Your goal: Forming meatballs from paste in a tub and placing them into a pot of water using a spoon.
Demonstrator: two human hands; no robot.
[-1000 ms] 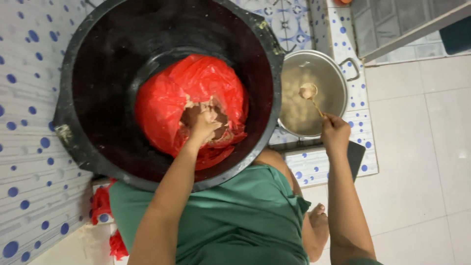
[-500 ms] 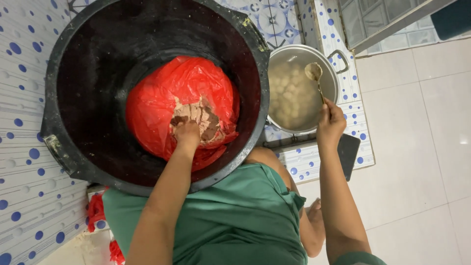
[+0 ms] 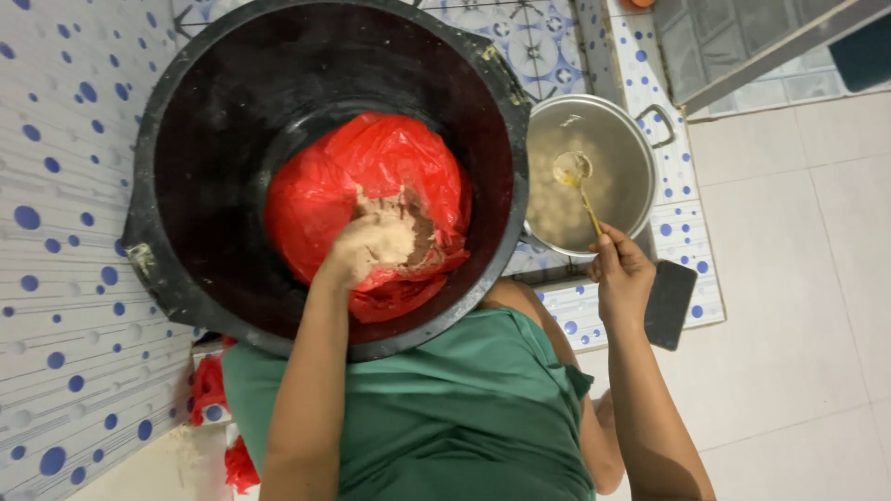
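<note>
Your left hand (image 3: 367,249), dusted in pale flour-like powder, is cupped around a scoop of that powder inside the crumpled red plastic bag (image 3: 371,195), at the centre of the frame. The bag lies in the bottom of a large round black plastic tub (image 3: 186,186) that fills the upper left and middle. Just right of the tub, touching its rim, stands a round metal pot with loop handles (image 3: 631,176) holding a pale lumpy mixture. Your right hand (image 3: 622,274), fingers closed around the handle, holds a slim wooden spoon (image 3: 580,186) whose bowl rests in the mixture. Both vessels sit on a counter of white tiles with blue dots (image 3: 56,232). A dark flat rectangular object (image 3: 670,304) lies at the counter's edge, just right of that hand.
</note>
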